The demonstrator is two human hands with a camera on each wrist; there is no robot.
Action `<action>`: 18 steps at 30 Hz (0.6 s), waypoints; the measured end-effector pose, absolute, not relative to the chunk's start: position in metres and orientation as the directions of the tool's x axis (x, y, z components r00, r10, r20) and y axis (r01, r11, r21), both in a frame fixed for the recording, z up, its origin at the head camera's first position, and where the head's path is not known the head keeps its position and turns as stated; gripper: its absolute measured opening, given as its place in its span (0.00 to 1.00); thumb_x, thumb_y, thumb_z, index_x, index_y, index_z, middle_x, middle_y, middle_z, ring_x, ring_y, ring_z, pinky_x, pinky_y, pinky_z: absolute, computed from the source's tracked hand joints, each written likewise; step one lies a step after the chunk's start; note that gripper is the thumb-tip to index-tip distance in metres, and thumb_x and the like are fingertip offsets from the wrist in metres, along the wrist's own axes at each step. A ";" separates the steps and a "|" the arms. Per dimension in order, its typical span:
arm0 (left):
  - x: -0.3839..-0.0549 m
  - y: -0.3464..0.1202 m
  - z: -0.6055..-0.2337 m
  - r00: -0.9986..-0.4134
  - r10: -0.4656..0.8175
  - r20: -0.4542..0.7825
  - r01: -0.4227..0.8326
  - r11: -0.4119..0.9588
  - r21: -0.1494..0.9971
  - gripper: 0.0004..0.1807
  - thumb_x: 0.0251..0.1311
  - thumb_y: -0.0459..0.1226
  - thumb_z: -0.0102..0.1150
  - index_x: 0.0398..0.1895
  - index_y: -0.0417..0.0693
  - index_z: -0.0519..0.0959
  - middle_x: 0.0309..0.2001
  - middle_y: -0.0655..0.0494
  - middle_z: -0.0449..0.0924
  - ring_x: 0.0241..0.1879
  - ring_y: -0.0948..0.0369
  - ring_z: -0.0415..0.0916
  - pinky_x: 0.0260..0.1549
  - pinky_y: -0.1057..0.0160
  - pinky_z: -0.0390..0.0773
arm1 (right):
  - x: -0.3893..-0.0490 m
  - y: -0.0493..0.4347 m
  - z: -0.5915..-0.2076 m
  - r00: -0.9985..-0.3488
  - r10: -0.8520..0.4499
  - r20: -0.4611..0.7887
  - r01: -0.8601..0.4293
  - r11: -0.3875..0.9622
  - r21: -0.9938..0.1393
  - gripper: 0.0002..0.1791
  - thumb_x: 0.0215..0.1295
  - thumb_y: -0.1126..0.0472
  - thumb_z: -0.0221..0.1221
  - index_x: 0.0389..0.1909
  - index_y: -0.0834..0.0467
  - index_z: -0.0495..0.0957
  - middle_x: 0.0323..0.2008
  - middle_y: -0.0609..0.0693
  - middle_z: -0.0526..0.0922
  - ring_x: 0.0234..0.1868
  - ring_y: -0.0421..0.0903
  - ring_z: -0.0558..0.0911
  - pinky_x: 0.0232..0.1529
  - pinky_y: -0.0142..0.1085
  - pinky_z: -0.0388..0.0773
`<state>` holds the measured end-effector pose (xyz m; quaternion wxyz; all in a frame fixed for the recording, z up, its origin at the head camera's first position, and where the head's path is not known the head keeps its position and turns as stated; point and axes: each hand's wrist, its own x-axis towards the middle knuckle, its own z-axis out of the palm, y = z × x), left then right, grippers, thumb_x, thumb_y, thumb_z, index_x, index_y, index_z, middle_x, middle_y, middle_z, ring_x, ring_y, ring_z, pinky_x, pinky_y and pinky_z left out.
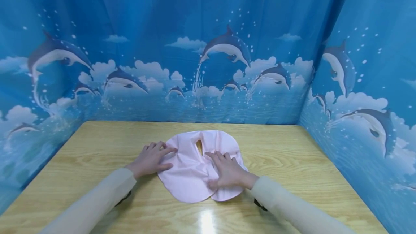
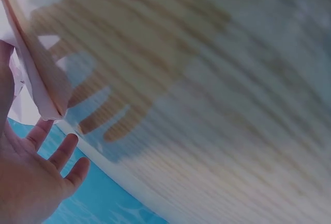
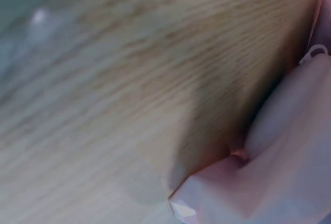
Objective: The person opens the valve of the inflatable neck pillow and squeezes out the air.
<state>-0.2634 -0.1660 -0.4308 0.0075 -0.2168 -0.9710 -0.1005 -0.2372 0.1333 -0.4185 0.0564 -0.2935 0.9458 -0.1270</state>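
A pale pink fabric cover (image 1: 188, 176) with rounded lobes lies wrinkled on the table, a slit-shaped hole near its far middle. At its left edge my left hand (image 1: 151, 160) rests with thumb and index finger spread onto the cloth. My left hand (image 2: 31, 177) appears from the palm side in the left wrist view, fingers loosely extended beside a raised fabric edge (image 2: 39, 89). Across the right lobe lies my right hand (image 1: 227, 170), fingertips just right of the hole. Close up in the right wrist view are pink fabric (image 3: 289, 177) and a small pale ring-shaped tab (image 3: 315, 52).
The light wood-grain table (image 1: 107, 147) extends around the cover, with a bright light reflection near the front. Blue curtains (image 1: 156, 21) printed with dolphins and clouds stand behind it and along both sides.
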 end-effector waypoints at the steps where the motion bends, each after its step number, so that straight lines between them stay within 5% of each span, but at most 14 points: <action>1: -0.264 -0.166 -0.431 -0.906 0.419 0.056 0.422 0.886 0.193 0.30 0.53 0.59 0.55 0.61 0.67 0.68 0.51 0.54 0.68 0.50 0.50 0.64 0.48 0.43 0.63 | -0.238 0.133 -0.418 -0.822 -0.568 -0.038 -0.539 0.798 -0.270 0.54 0.41 0.30 0.59 0.69 0.47 0.50 0.65 0.58 0.61 0.59 0.59 0.64 0.52 0.58 0.62; 10: -0.265 -0.168 -0.435 -0.905 0.422 0.058 0.425 0.883 0.201 0.31 0.53 0.61 0.54 0.60 0.68 0.68 0.51 0.54 0.67 0.50 0.51 0.64 0.48 0.43 0.62 | -0.237 0.135 -0.416 -0.820 -0.572 -0.014 -0.549 0.793 -0.264 0.51 0.39 0.29 0.60 0.66 0.45 0.58 0.63 0.58 0.63 0.67 0.72 0.45 0.59 0.69 0.41; 18: -0.265 -0.168 -0.434 -0.904 0.424 0.054 0.426 0.883 0.200 0.30 0.53 0.60 0.54 0.60 0.68 0.68 0.50 0.55 0.67 0.49 0.51 0.63 0.47 0.43 0.63 | -0.243 0.136 -0.418 -0.822 -0.566 -0.056 -0.529 0.797 -0.292 0.52 0.40 0.28 0.60 0.67 0.44 0.56 0.68 0.60 0.54 0.65 0.68 0.57 0.60 0.64 0.50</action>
